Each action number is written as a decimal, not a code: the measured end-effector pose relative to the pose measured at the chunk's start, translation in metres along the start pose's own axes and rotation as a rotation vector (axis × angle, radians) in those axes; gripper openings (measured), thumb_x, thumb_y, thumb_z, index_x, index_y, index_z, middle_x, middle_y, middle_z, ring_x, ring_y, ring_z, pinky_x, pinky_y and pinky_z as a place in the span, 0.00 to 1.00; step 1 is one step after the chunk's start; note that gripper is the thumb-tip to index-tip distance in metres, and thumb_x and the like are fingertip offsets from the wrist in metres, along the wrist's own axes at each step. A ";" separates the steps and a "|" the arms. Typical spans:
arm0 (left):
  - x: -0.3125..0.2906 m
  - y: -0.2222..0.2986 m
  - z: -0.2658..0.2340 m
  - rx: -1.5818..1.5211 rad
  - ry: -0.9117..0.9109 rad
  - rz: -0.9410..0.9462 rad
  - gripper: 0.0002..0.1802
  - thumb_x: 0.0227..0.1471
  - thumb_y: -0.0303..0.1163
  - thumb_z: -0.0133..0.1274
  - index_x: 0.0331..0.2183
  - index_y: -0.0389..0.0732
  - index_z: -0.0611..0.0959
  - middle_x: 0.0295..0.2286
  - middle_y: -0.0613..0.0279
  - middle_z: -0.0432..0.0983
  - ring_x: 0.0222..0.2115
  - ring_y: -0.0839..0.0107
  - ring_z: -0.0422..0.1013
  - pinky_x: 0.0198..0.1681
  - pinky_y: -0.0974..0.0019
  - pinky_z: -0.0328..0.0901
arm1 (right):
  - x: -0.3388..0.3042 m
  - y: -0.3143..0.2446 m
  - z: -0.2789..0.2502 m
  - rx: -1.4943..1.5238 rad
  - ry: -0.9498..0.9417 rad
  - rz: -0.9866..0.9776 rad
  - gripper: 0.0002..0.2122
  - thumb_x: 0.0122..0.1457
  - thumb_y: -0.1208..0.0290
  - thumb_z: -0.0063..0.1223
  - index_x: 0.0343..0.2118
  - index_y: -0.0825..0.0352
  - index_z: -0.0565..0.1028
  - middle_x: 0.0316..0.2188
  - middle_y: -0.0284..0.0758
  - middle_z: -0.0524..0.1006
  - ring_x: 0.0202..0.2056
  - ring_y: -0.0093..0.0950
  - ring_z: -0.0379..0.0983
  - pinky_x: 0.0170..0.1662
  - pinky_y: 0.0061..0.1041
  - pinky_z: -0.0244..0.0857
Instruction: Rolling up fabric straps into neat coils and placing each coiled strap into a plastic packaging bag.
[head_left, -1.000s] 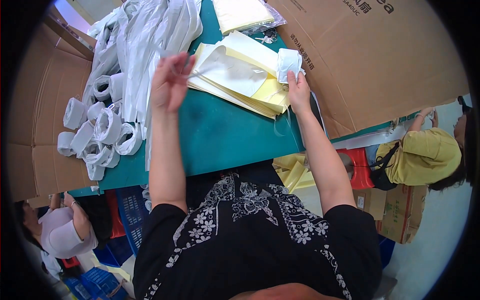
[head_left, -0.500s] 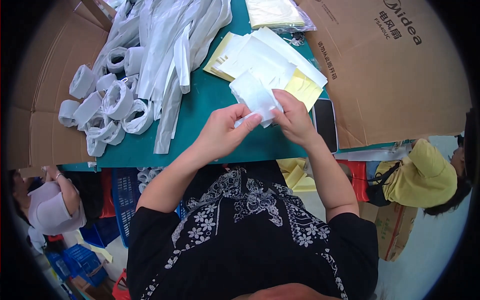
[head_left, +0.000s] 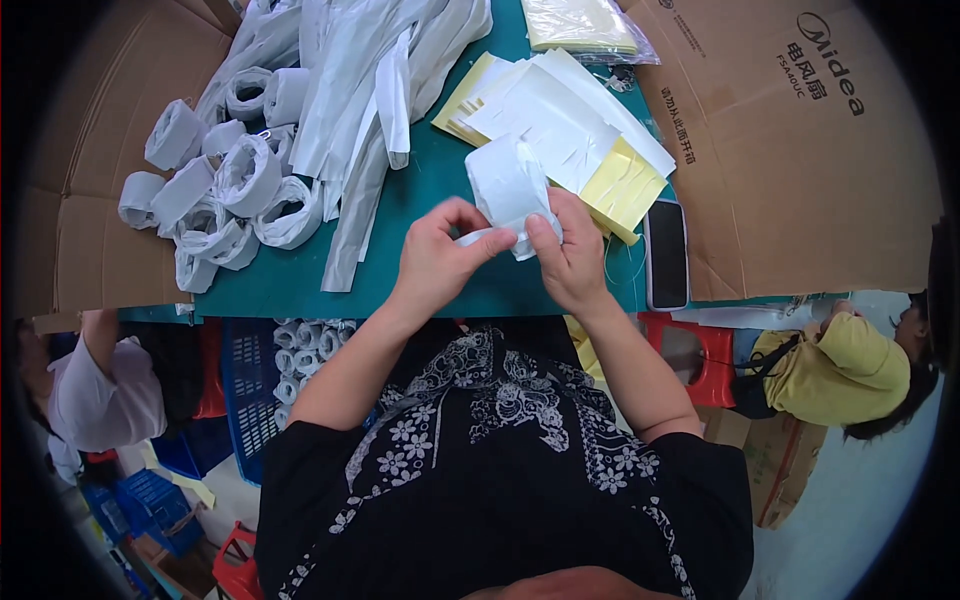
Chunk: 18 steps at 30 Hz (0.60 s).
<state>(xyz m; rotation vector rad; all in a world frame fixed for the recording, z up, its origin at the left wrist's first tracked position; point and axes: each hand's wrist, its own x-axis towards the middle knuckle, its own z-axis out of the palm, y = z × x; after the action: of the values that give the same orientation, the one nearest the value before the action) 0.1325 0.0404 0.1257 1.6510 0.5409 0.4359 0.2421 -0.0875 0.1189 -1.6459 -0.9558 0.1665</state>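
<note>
A white roll of flat strip (head_left: 507, 178) is held above the near edge of the green table. My right hand (head_left: 574, 252) grips its lower right side, with the thumb across the front. My left hand (head_left: 440, 250) is closed at the lower left, pinching a loose end of the same strip between thumb and fingers. Part of that end is hidden by the fingers. Just beyond the hands lie white and yellow paper sheets (head_left: 548, 118), loosely stacked. Similar finished-looking white rolls (head_left: 248, 176) are heaped to the left, beside long white strips (head_left: 350, 110).
A phone (head_left: 667, 256) lies right of the sheets. Cardboard (head_left: 790, 170) flanks the green table (head_left: 430, 190) on the right, and more cardboard (head_left: 100, 210) on the left. A bagged yellow stack (head_left: 580, 25) sits at the back. Below left is a blue crate (head_left: 247, 390); people sit at both sides.
The roll has turned in my hands, and its broad round side shows more now. My left hand has shifted slightly along the loose end. The whole view has moved a little.
</note>
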 end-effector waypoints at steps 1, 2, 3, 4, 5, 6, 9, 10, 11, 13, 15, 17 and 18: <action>0.006 -0.003 0.000 0.229 0.242 0.229 0.20 0.34 0.43 0.66 0.21 0.37 0.77 0.19 0.67 0.70 0.23 0.76 0.64 0.26 0.69 0.58 | 0.001 -0.007 0.004 -0.135 0.079 -0.111 0.10 0.51 0.68 0.55 0.31 0.71 0.73 0.30 0.41 0.73 0.36 0.39 0.69 0.38 0.31 0.64; 0.012 -0.006 0.000 0.458 0.485 0.457 0.21 0.30 0.43 0.68 0.21 0.38 0.77 0.20 0.65 0.69 0.25 0.72 0.65 0.29 0.66 0.59 | 0.001 -0.011 0.008 -0.270 0.159 -0.223 0.10 0.49 0.69 0.56 0.31 0.71 0.73 0.30 0.40 0.73 0.37 0.39 0.69 0.39 0.31 0.64; 0.011 -0.008 -0.001 0.490 0.527 0.412 0.20 0.29 0.42 0.67 0.24 0.40 0.79 0.20 0.63 0.66 0.28 0.65 0.64 0.33 0.62 0.58 | 0.000 -0.012 0.012 -0.270 0.158 -0.226 0.10 0.49 0.69 0.56 0.31 0.71 0.73 0.30 0.40 0.73 0.37 0.39 0.69 0.39 0.31 0.64; 0.009 -0.009 -0.002 0.491 0.532 0.413 0.20 0.29 0.42 0.67 0.24 0.40 0.79 0.20 0.63 0.66 0.28 0.65 0.64 0.33 0.62 0.58 | -0.001 -0.013 0.016 -0.335 0.194 -0.304 0.10 0.48 0.70 0.58 0.31 0.71 0.73 0.30 0.39 0.73 0.37 0.39 0.69 0.39 0.31 0.64; 0.007 -0.011 -0.002 0.431 0.431 0.391 0.20 0.31 0.39 0.66 0.27 0.39 0.79 0.21 0.62 0.68 0.27 0.66 0.65 0.33 0.63 0.59 | -0.002 -0.014 0.018 -0.400 0.231 -0.381 0.11 0.46 0.71 0.59 0.31 0.70 0.73 0.31 0.38 0.73 0.38 0.39 0.68 0.40 0.31 0.64; 0.006 -0.012 -0.003 0.370 0.329 0.369 0.20 0.34 0.37 0.66 0.30 0.38 0.79 0.23 0.61 0.71 0.27 0.68 0.66 0.33 0.64 0.60 | 0.000 -0.014 0.018 -0.398 0.231 -0.384 0.11 0.46 0.71 0.59 0.31 0.70 0.73 0.31 0.38 0.73 0.38 0.39 0.68 0.40 0.31 0.64; 0.004 -0.007 -0.004 -0.087 0.058 0.124 0.18 0.39 0.31 0.63 0.35 0.36 0.79 0.29 0.62 0.75 0.30 0.72 0.69 0.36 0.68 0.63 | 0.002 -0.014 0.015 -0.370 0.178 -0.394 0.12 0.46 0.73 0.60 0.34 0.69 0.74 0.35 0.39 0.74 0.41 0.41 0.67 0.45 0.34 0.61; 0.003 -0.008 -0.004 -0.087 0.057 0.124 0.18 0.39 0.31 0.63 0.35 0.36 0.79 0.29 0.62 0.75 0.30 0.72 0.69 0.36 0.68 0.63 | 0.003 -0.015 0.011 -0.373 0.125 -0.416 0.12 0.46 0.73 0.60 0.34 0.68 0.74 0.35 0.39 0.72 0.41 0.40 0.67 0.45 0.33 0.61; 0.003 -0.008 -0.004 -0.400 -0.033 0.019 0.18 0.40 0.28 0.62 0.36 0.35 0.78 0.32 0.61 0.75 0.33 0.73 0.70 0.38 0.69 0.64 | 0.004 -0.017 0.008 -0.376 0.073 -0.438 0.12 0.46 0.73 0.60 0.34 0.67 0.75 0.36 0.38 0.71 0.42 0.39 0.66 0.45 0.33 0.61; 0.000 -0.010 -0.005 -0.708 -0.131 -0.090 0.18 0.41 0.25 0.61 0.37 0.34 0.77 0.34 0.61 0.75 0.35 0.74 0.71 0.40 0.71 0.65 | 0.004 -0.021 0.006 -0.319 0.036 -0.421 0.12 0.45 0.74 0.60 0.35 0.66 0.75 0.37 0.38 0.69 0.43 0.37 0.66 0.45 0.32 0.62; -0.003 -0.018 -0.008 -0.956 -0.227 -0.129 0.21 0.40 0.21 0.61 0.40 0.34 0.75 0.35 0.61 0.74 0.38 0.72 0.71 0.42 0.70 0.66 | 0.006 -0.028 0.001 -0.261 0.003 -0.403 0.12 0.45 0.75 0.61 0.35 0.65 0.76 0.38 0.37 0.66 0.43 0.36 0.66 0.46 0.31 0.62; -0.005 -0.029 -0.009 -1.020 -0.274 -0.134 0.29 0.35 0.18 0.63 0.43 0.35 0.72 0.38 0.61 0.72 0.40 0.70 0.70 0.42 0.70 0.67 | 0.011 -0.034 -0.002 -0.217 -0.180 -0.420 0.12 0.43 0.76 0.62 0.33 0.64 0.77 0.38 0.36 0.63 0.44 0.33 0.66 0.47 0.29 0.62; -0.004 -0.033 -0.010 -1.040 -0.295 -0.124 0.31 0.33 0.18 0.64 0.44 0.35 0.72 0.39 0.61 0.71 0.40 0.69 0.70 0.42 0.70 0.67 | 0.013 -0.034 -0.003 -0.213 -0.198 -0.486 0.16 0.40 0.74 0.65 0.34 0.64 0.75 0.39 0.36 0.64 0.43 0.31 0.66 0.47 0.29 0.62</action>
<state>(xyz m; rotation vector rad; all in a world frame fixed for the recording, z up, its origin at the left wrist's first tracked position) 0.1198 0.0495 0.0950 0.6526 0.1273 0.2886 0.2357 -0.0817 0.1538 -1.5550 -1.5397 -0.1094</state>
